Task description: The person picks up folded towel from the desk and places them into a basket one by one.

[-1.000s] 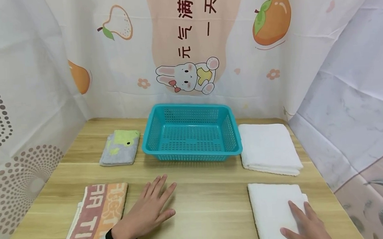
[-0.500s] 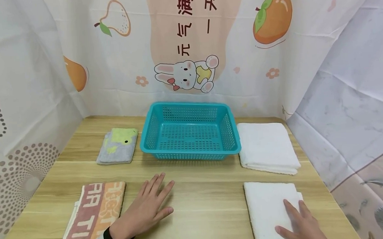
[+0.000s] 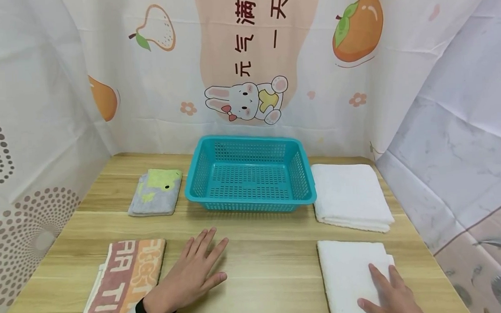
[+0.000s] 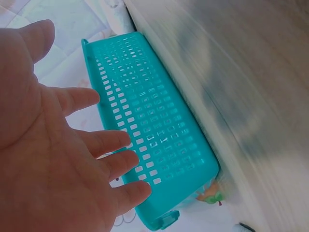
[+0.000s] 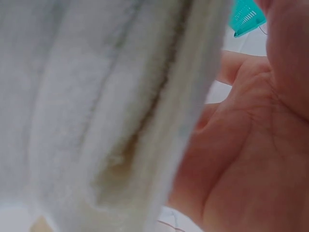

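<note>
In the head view my left hand (image 3: 188, 278) is spread palm down over the table, just right of a folded pink and orange towel (image 3: 123, 281), holding nothing; the left wrist view shows its fingers (image 4: 108, 142) apart. My right hand (image 3: 392, 294) lies with relaxed fingers over the right side of a folded white towel (image 3: 350, 273). In the right wrist view the thick folded edge of the white towel (image 5: 111, 116) is close beside the palm (image 5: 246, 159) and hides some of the fingers.
A teal perforated basket (image 3: 250, 205) stands at the back middle of the wooden table (image 3: 264, 268). Left of it lies a small folded grey and green towel (image 3: 155, 193); on its right, another folded white towel (image 3: 350, 194). Printed curtains (image 3: 155, 95) surround the back and sides.
The head view has shifted slightly. My right hand and the near white towel appear a little further left than a second ago. The left hand keeps its spread pose.
</note>
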Available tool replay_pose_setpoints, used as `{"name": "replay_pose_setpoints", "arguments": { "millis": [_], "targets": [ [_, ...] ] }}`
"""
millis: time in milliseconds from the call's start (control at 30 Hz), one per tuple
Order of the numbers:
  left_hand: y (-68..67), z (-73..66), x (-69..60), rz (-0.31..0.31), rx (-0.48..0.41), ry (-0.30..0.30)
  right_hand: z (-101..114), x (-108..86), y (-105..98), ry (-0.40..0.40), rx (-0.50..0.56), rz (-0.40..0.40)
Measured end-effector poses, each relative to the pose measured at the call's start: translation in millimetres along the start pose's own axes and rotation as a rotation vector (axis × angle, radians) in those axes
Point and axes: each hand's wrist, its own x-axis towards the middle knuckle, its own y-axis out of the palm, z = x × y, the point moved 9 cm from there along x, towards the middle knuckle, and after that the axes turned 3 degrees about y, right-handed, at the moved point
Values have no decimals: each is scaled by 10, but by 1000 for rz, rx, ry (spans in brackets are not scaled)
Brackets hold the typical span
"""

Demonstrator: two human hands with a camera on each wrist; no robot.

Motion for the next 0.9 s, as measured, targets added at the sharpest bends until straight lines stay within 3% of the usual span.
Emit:
{"name": "replay_pose_setpoints", "arguments": {
  "millis": [900],
  "targets": [
    [-33, 3, 7, -2, 11, 4, 70, -25, 5, 6, 0, 8]
  ]
}}
